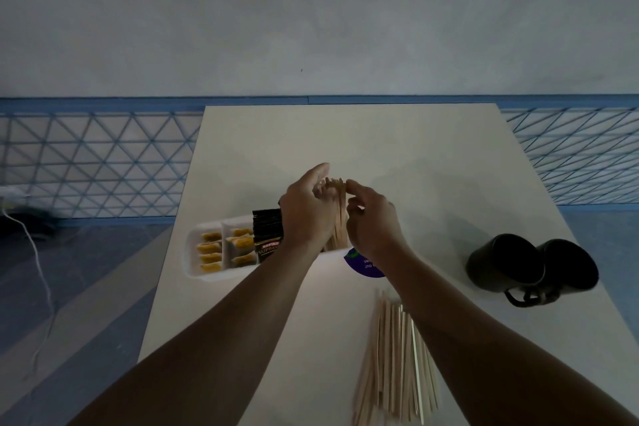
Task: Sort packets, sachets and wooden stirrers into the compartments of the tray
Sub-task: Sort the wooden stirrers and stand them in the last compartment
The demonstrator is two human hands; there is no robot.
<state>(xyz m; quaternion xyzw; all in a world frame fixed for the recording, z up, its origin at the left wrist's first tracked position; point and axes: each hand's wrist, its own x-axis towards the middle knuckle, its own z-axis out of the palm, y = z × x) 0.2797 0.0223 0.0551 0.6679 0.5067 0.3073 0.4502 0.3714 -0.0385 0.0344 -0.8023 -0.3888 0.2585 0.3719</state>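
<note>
Head view: both arms reach forward, left hand point(306, 213) and right hand point(372, 223) clasping upright stirrers point(338, 214).

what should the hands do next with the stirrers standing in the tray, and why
Probably settle the upright stirrers into the tray and let go. The left hand and right hand hold them standing at the tray's right end, beside the black packets, while a loose pile of stirrers lies unsorted on the table.

A hand can pass over the far table point(345, 135); black mugs point(532, 264) stand at right, loose stirrers point(397, 356) lie near.
</note>
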